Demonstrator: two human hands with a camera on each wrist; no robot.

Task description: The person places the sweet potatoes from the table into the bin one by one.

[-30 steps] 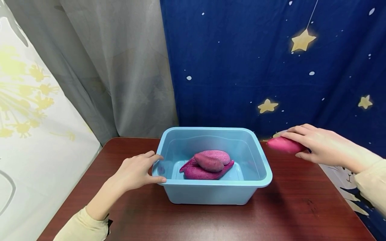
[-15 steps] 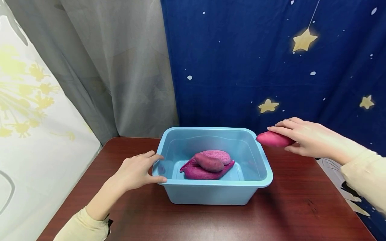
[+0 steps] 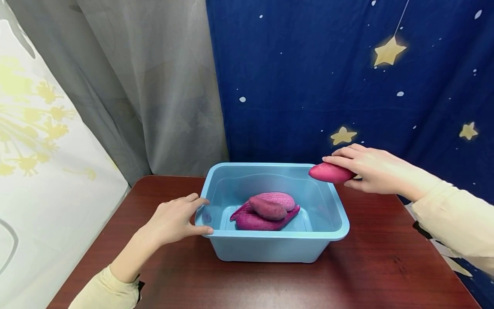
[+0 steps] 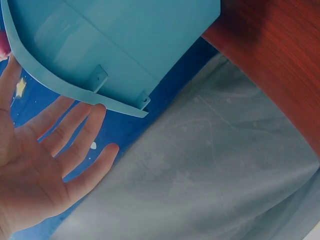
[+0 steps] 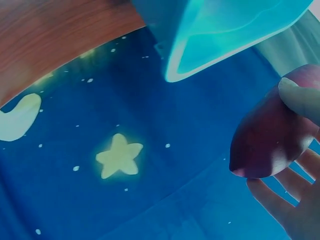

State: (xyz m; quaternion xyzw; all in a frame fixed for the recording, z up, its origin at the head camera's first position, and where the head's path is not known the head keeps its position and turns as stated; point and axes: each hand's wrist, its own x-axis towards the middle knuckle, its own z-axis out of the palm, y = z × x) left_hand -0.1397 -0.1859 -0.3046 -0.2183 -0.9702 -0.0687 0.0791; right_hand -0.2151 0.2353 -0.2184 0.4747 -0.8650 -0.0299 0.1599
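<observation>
My right hand point(image 3: 370, 169) grips a reddish-pink sweet potato point(image 3: 331, 173) between thumb and fingers, above the right back part of a light blue plastic bin point(image 3: 270, 246). In the right wrist view the same sweet potato point(image 5: 272, 132) shows smooth skin and a tapered end. My left hand point(image 3: 173, 219) holds the bin's front left corner, thumb on the front rim and fingers over the left rim. Inside the bin lie three pieces: a small dark-red sweet potato point(image 3: 267, 208) on top, a ribbed lighter pink one point(image 3: 279, 199) behind, and a purple one point(image 3: 256, 222) underneath.
A reddish-brown wooden table point(image 3: 270, 285) carries the bin. Behind it hang a grey curtain point(image 3: 181, 94) and a blue curtain point(image 3: 293, 77) with stars. A white patterned cloth point(image 3: 50, 180) hangs at the left.
My right hand has carried the sweet potato leftward and slightly up, from beyond the table's right back to above the bin's right rim. The left hand and the bin stay put.
</observation>
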